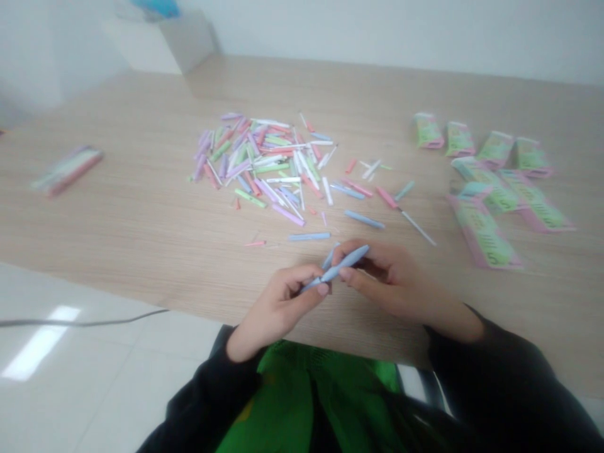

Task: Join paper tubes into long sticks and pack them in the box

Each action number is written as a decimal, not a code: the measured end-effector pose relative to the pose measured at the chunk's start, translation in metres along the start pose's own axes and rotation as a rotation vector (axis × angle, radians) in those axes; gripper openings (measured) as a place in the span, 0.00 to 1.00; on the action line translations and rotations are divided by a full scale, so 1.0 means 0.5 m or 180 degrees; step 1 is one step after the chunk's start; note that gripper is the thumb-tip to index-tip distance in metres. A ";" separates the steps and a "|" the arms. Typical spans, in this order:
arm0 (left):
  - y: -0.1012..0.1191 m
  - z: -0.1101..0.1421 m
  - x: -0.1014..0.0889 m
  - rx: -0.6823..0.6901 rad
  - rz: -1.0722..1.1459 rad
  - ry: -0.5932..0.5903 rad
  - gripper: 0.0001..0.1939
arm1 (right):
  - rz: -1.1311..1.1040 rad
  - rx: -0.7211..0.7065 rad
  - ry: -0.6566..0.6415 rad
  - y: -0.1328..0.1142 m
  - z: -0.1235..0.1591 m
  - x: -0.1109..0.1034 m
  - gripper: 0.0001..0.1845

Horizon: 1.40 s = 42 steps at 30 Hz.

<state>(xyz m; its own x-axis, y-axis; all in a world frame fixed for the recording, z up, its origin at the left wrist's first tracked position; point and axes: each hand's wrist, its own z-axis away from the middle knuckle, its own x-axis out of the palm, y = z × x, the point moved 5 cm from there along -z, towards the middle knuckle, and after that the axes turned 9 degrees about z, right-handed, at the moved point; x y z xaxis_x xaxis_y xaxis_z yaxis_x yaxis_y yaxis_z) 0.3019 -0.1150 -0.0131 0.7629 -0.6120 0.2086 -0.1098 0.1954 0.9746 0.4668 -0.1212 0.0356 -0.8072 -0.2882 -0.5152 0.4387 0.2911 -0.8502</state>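
Note:
Just over the near edge of the table, my left hand (295,296) and my right hand (384,277) meet around a slim blue pen (346,263). The left thumb and fingers are closed on its lower left end. My right thumb and fingers pinch the wider upper right part, which tilts up to the right. Behind it, another blue piece (329,257) shows between the hands, partly hidden by fingers. Closest on the table are a blue barrel (309,236) and a second blue barrel (364,219). A pink piece with a white stick (418,226) lies to their right.
A loose pile of purple, green, pink, white and blue pen parts (264,163) spreads across the middle. Several green-and-pink packets (491,242) stand and lie at right. A bundle of coloured sticks (68,170) rests at left. A white box (184,44) sits at the back left.

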 end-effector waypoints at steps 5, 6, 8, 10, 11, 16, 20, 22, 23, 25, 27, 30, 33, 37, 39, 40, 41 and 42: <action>0.000 -0.004 -0.001 -0.0139 0.0353 -0.0384 0.13 | -0.0310 0.0070 0.0145 0.006 0.003 -0.008 0.06; 0.000 -0.007 -0.002 -0.0160 0.0322 -0.0419 0.14 | -0.0318 0.0074 0.0206 0.008 0.003 -0.010 0.05; -0.002 -0.013 -0.003 -0.0227 0.0248 -0.0484 0.15 | -0.0326 0.0058 0.0272 0.013 0.004 -0.011 0.05; -0.005 -0.016 -0.003 -0.0240 0.0186 -0.0573 0.16 | -0.0399 0.0021 0.0236 0.016 0.004 -0.008 0.04; -0.008 -0.016 -0.002 -0.0236 0.0165 -0.0624 0.17 | -0.0441 0.0003 0.0195 0.018 0.003 -0.006 0.04; -0.022 -0.012 0.004 -0.0259 0.0374 -0.0796 0.16 | -0.0583 0.0005 0.0023 0.016 0.001 0.001 0.03; -0.012 -0.010 -0.005 -0.0260 0.0366 -0.0551 0.15 | -0.0733 -0.0005 0.0065 0.016 0.001 0.000 0.03; 0.000 -0.009 -0.008 -0.0235 0.0329 -0.0509 0.16 | -0.0755 0.0002 0.0094 0.017 0.002 -0.001 0.04; 0.006 -0.009 -0.010 -0.0200 0.0280 -0.0487 0.17 | -0.0735 -0.0004 0.0126 0.017 0.003 -0.002 0.04; 0.014 -0.012 -0.012 -0.0126 0.0146 -0.0390 0.15 | -0.0617 -0.0035 0.0215 0.017 0.005 -0.005 0.04; 0.016 -0.017 -0.015 -0.0053 0.0099 -0.0150 0.09 | -0.0439 -0.0072 0.0300 0.018 0.007 -0.007 0.03; 0.018 -0.022 -0.020 0.0120 0.0152 0.0313 0.09 | -0.0194 -0.0084 0.0435 0.022 0.009 -0.009 0.05; 0.012 -0.023 -0.010 -0.0068 0.0157 0.0074 0.12 | -0.0112 -0.0005 0.0414 0.025 0.009 -0.008 0.07; 0.004 -0.022 -0.007 -0.0437 0.0153 -0.0274 0.20 | -0.0312 0.0032 0.0322 0.024 0.007 -0.008 0.07; 0.007 -0.026 -0.015 -0.0321 -0.0089 -0.0115 0.18 | -0.0326 0.0012 0.0390 0.024 0.006 -0.012 0.06; 0.010 -0.030 -0.017 -0.0225 -0.0189 -0.0050 0.15 | -0.0295 0.0007 0.0436 0.024 0.006 -0.013 0.05; 0.012 -0.033 -0.018 -0.0126 -0.0238 -0.0007 0.12 | -0.0259 0.0002 0.0480 0.025 0.006 -0.015 0.05; 0.013 -0.035 -0.018 -0.0056 -0.0245 0.0005 0.10 | -0.0225 0.0004 0.0506 0.026 0.006 -0.015 0.06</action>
<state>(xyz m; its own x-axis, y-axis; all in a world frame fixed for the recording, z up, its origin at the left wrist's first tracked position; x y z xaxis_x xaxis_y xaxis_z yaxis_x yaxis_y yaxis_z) 0.3054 -0.0950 -0.0098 0.7696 -0.6245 0.1330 -0.0396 0.1613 0.9861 0.4797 -0.1180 0.0280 -0.8883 -0.1601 -0.4305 0.3790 0.2741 -0.8839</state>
